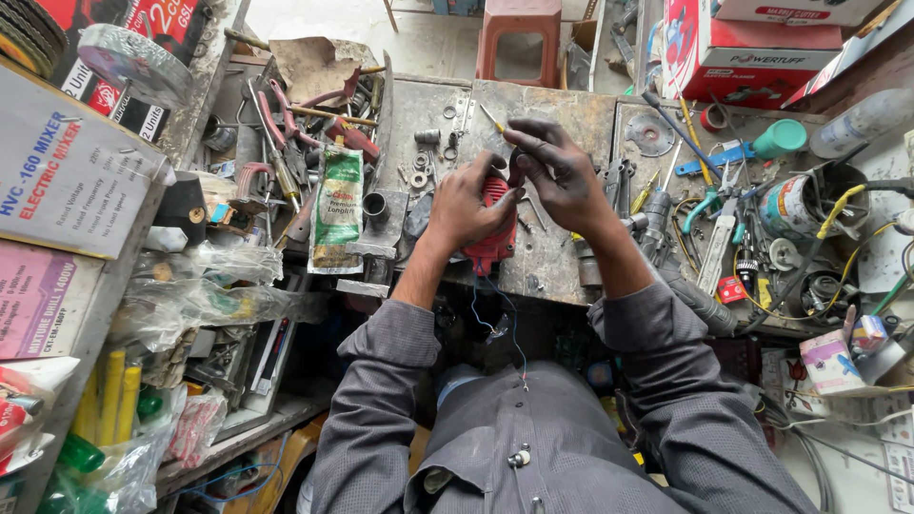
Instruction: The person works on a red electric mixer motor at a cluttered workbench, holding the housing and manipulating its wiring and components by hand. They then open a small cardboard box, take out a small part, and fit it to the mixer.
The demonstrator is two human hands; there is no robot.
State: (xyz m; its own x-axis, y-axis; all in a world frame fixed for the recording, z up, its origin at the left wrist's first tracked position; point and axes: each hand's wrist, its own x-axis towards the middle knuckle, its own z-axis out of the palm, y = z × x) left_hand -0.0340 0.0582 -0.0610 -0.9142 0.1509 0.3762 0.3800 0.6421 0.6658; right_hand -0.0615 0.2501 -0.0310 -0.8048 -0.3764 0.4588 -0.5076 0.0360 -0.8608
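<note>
Two hands meet at the middle of the workbench [562, 105] in the head view, both yours and both smudged dark. Your left hand [464, 205] is wrapped over the top of a red power tool body [492, 243], fingers curled down around it and gripping it firmly. The tool rests on the bench's front edge, just ahead of your lap, with thin blue wires [495, 319] trailing from its underside toward your grey shirt. Your right hand [557, 171] hovers just above and beside the tool, fingers bent and pinched together on a small dark part [515, 169] at the tool's upper end; what that part is cannot be made out.

Left of your left hand lies a green and white pouch [335, 209], and beyond it a heap of red-handled pliers [286, 119]. To the right sit a teal cap [781, 138], a tin can [788, 205] and yellow wires [843, 209]. A red plastic stool [519, 38] stands beyond the bench.
</note>
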